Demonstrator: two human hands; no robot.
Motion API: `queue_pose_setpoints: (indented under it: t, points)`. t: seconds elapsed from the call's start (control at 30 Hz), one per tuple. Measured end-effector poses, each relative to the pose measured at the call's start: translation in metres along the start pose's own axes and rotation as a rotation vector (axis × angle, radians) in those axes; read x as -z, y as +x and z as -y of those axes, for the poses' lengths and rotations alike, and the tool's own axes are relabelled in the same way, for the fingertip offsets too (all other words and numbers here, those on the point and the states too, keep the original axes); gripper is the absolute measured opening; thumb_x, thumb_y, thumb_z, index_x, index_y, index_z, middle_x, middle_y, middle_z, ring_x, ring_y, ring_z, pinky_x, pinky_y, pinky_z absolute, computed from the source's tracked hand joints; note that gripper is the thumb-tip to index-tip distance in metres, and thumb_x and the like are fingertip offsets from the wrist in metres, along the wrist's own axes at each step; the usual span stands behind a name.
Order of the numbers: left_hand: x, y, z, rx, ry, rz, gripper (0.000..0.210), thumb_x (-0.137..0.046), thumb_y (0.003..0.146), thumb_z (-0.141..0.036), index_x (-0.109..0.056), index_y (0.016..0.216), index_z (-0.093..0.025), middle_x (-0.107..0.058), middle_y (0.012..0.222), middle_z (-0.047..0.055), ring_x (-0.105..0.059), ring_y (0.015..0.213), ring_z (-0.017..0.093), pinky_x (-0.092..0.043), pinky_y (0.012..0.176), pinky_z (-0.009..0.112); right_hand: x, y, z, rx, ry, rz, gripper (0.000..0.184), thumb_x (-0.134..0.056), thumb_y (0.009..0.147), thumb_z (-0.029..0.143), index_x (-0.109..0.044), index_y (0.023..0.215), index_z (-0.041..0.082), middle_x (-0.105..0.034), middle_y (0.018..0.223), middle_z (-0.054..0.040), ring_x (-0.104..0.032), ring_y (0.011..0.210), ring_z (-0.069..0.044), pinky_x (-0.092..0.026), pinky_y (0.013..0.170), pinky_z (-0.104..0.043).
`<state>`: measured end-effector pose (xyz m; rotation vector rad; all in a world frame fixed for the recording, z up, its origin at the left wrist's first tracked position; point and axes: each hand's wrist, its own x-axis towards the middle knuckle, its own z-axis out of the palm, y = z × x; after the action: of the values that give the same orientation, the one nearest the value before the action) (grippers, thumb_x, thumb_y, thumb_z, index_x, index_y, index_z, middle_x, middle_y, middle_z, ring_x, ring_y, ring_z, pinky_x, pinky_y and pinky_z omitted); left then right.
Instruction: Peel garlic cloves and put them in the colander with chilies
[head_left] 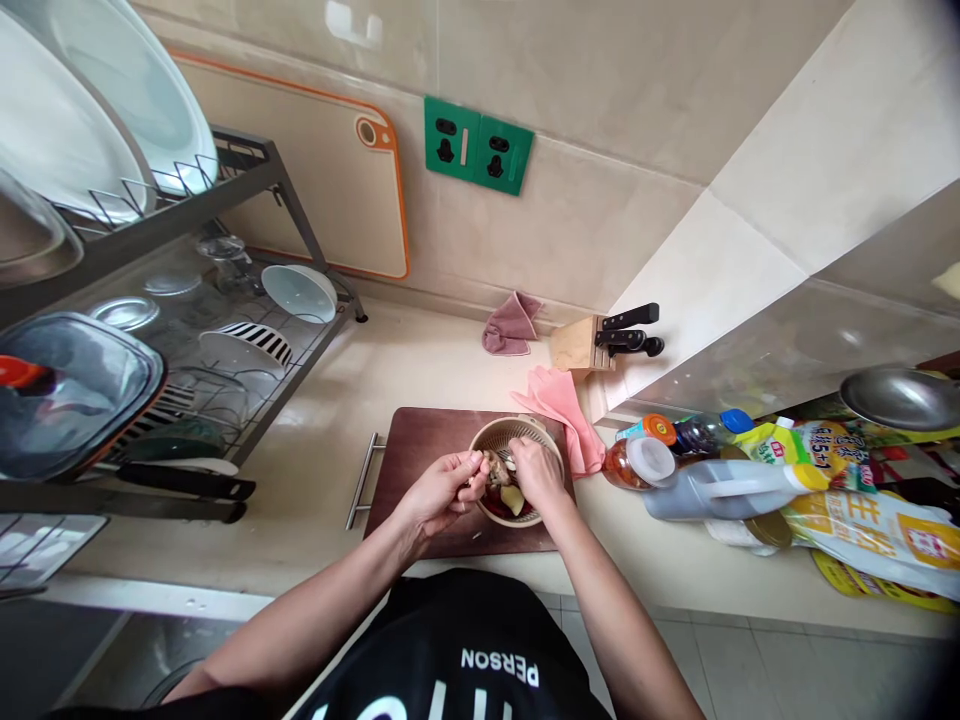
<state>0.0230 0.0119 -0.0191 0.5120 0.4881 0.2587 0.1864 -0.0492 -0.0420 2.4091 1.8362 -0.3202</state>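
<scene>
A round beige strainer basket [555, 455] stands on a dark reddish-brown cutting board [409, 480]. Inside it lie a pale yellow piece of food [512, 500], some brownish pieces [496, 472] and something dark red. At the basket's left rim, my left hand [444, 492] is closed in a pinch, thumb against fingers; what it pinches is too small to name. My right hand [537, 472] reaches over the right rim with its fingers curled down among the pieces. Its fingertips are partly hidden, and I cannot make out what they grip.
Pink rubber gloves [566, 410], a mauve cloth [511, 325] and a wooden knife block [577, 345] sit behind the board. Bottles [727, 490] and food packets crowd the right. A dish rack [292, 375] with bowls stands left; green sockets [478, 145] are on the wall.
</scene>
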Motion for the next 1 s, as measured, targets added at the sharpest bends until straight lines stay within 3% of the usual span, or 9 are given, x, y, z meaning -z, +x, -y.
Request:
queue_pose_setpoints:
  t: [0.13, 0.43, 0.63, 0.7, 0.8, 0.9, 1.0]
  points:
    - [-0.001, 0.001, 0.002, -0.028, 0.071, 0.026, 0.029, -0.064, 0.079, -0.038, -0.053, 0.075, -0.011, -0.036, 0.052, -0.007, -0.016, 0.04, 0.0, -0.007, 0.036, 0.013, 0.002, -0.001, -0.008, 0.002, 0.029, -0.004, 0.022, -0.042, 0.091, 0.017, -0.06, 0.104, 0.018, -0.063, 0.099, -0.009, -0.06, 0.087, -0.02, -0.043, 0.071, -0.027]
    - [-0.005, 0.003, 0.002, -0.022, 0.027, -0.038, 0.051, -0.063, 0.074, -0.054, -0.034, 0.058, -0.016, -0.038, 0.05, -0.005, -0.02, 0.039, 0.0, -0.005, 0.034, 0.012, -0.01, 0.001, 0.0, 0.053, 0.102, -0.015, 0.028, -0.037, 0.09, 0.011, -0.064, 0.089, 0.015, -0.063, 0.094, -0.0117, -0.058, 0.088, -0.021, -0.043, 0.072, -0.028]
    - [-0.005, 0.003, 0.005, -0.069, 0.092, -0.041, 0.042, -0.065, 0.074, -0.049, -0.044, 0.064, -0.014, -0.038, 0.048, -0.007, -0.019, 0.038, 0.001, -0.006, 0.035, 0.014, -0.018, 0.003, -0.006, 0.119, 0.246, -0.067, 0.024, -0.044, 0.085, 0.008, -0.064, 0.096, 0.016, -0.064, 0.091, -0.0075, -0.058, 0.08, -0.017, -0.044, 0.071, -0.026]
    - [-0.006, 0.002, 0.004, -0.091, 0.126, -0.039, 0.041, -0.063, 0.076, -0.049, -0.044, 0.063, -0.014, -0.036, 0.047, -0.007, -0.017, 0.037, 0.001, -0.007, 0.036, 0.015, -0.02, 0.002, -0.011, 0.092, 0.486, -0.146, 0.025, -0.049, 0.081, 0.007, -0.064, 0.099, 0.016, -0.063, 0.091, -0.007, -0.058, 0.08, -0.016, -0.045, 0.072, -0.027]
    - [-0.009, -0.001, 0.002, -0.074, 0.223, -0.02, 0.04, -0.06, 0.078, -0.048, -0.046, 0.063, -0.014, -0.035, 0.047, -0.008, -0.015, 0.037, 0.001, -0.006, 0.037, 0.017, -0.012, -0.006, -0.014, 0.008, 1.189, -0.217, 0.02, -0.06, 0.076, 0.014, -0.065, 0.096, 0.017, -0.063, 0.082, -0.0037, -0.058, 0.071, -0.015, -0.047, 0.065, -0.027]
    - [-0.017, -0.003, 0.001, 0.012, 0.317, 0.031, 0.037, -0.059, 0.078, -0.047, -0.049, 0.069, -0.013, -0.039, 0.049, -0.007, -0.014, 0.036, 0.0, -0.004, 0.037, 0.019, 0.007, -0.021, -0.011, 0.007, 1.764, -0.099, 0.024, -0.071, 0.07, 0.021, -0.067, 0.093, 0.018, -0.061, 0.075, 0.0003, -0.055, 0.062, -0.011, -0.047, 0.06, -0.024]
    - [-0.027, -0.005, 0.0, 0.05, 0.357, 0.091, 0.036, -0.059, 0.078, -0.047, -0.049, 0.072, -0.014, -0.042, 0.051, -0.006, -0.015, 0.036, 0.0, -0.005, 0.037, 0.019, 0.027, -0.037, -0.004, 0.024, 1.946, -0.009, 0.023, -0.077, 0.065, 0.021, -0.069, 0.086, 0.018, -0.064, 0.077, -0.0003, -0.057, 0.066, -0.01, -0.048, 0.064, -0.023]
